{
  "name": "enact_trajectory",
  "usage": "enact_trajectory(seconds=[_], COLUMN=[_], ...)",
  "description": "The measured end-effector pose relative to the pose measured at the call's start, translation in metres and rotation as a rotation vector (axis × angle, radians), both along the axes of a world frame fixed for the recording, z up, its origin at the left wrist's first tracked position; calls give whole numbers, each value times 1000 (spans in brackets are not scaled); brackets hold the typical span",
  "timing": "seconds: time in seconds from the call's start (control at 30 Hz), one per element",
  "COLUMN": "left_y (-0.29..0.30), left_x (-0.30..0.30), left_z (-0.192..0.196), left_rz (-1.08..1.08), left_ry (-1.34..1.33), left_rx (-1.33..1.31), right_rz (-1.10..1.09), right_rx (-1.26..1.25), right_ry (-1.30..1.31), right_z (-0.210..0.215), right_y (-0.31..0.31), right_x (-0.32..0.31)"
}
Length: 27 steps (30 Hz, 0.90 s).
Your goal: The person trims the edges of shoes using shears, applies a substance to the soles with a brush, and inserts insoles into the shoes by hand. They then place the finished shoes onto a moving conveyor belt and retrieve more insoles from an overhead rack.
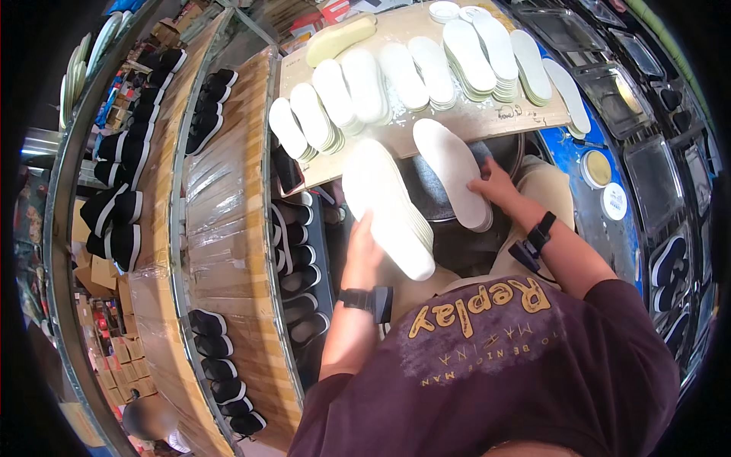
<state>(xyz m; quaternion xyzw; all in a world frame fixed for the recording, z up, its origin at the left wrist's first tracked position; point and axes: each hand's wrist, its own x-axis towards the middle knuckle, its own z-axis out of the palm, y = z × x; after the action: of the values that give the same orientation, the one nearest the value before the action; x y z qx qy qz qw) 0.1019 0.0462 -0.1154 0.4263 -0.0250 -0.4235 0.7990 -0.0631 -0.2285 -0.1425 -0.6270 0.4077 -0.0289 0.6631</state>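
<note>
My left hand point(364, 242) is closed round the edge of a stack of white insoles point(378, 199), its fingers partly hidden beneath. The stack slants toward my lap, with its layered edges showing on the right. My right hand point(496, 185) grips a second stack of insoles point(448, 161) by its right side, thumb on top. Both stacks are held above my lap, just in front of a wooden board point(487, 131). More insole stacks point(464, 57) stand in pairs in a row across that board.
Behind the row lies a pale yellow insole-shaped piece point(341, 40). To the right, a blue surface point(623, 236) carries round lids point(596, 169) and a marker point(588, 143). Racks of black shoes point(221, 346) line the left. Dark trays point(655, 183) stand at far right. Someone's blurred head point(148, 417) shows lower left.
</note>
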Motion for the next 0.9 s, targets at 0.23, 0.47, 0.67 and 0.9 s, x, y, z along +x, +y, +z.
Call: enact_trajectory(seconds=[0.23, 0.47, 0.67, 0.9], left_y=[-13, -31, -34, -35], left_x=[-16, -41, -37, -44], left_z=[27, 56, 50, 71], left_rz=[-59, 47, 219, 183], left_ry=[-3, -406, -587, -729], left_rx=[-72, 160, 283, 333], right_rz=[150, 251, 287, 396], right_rx=[-281, -47, -1, -297], right_ry=[-514, -530, -584, -470], right_z=[75, 88, 112, 115], right_y=[72, 110, 119, 117], right_x=[39, 64, 62, 59])
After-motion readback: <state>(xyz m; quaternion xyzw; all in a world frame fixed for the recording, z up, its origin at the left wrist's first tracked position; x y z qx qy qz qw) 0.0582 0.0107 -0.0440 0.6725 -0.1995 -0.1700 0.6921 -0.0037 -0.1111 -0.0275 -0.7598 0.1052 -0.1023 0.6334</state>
